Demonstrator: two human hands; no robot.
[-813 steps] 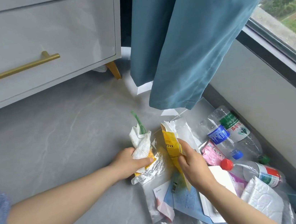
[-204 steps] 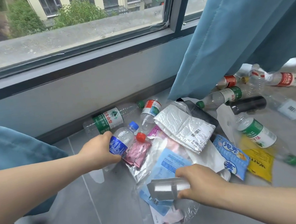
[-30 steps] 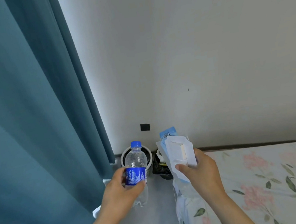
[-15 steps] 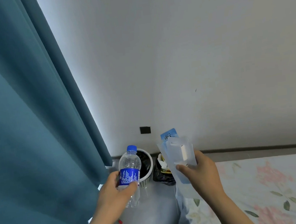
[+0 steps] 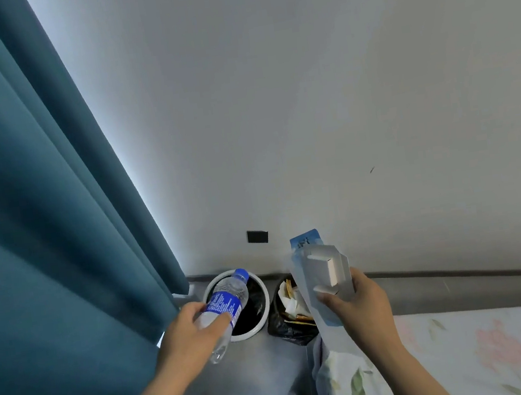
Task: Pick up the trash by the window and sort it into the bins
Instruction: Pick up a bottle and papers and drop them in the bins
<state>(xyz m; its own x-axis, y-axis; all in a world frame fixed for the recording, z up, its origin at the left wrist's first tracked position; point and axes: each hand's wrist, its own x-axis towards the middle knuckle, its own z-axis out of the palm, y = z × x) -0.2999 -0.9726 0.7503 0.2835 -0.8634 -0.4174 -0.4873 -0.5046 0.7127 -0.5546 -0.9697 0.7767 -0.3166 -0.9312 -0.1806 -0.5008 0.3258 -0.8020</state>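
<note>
Nearing the drop: white bin [image 5: 267,299] lies just beyond the left grip [image 5: 188,336], black bin [image 5: 286,330] under the right grip [image 5: 363,309]. Left clasps a bottle [image 5: 225,301]; right clutches packaging [image 5: 325,275]. Next, I judge, each needs releasing over its bin.

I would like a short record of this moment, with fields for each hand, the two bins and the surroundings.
left hand: grips a clear bottle with blue cap, tilted toward the white-rimmed bin
right hand: holds a flattened white carton and a blue sheet, near the black-bagged bin
black-bagged bin: paper scraps inside
surroundings: teal curtain left, floral bed cover right
</note>
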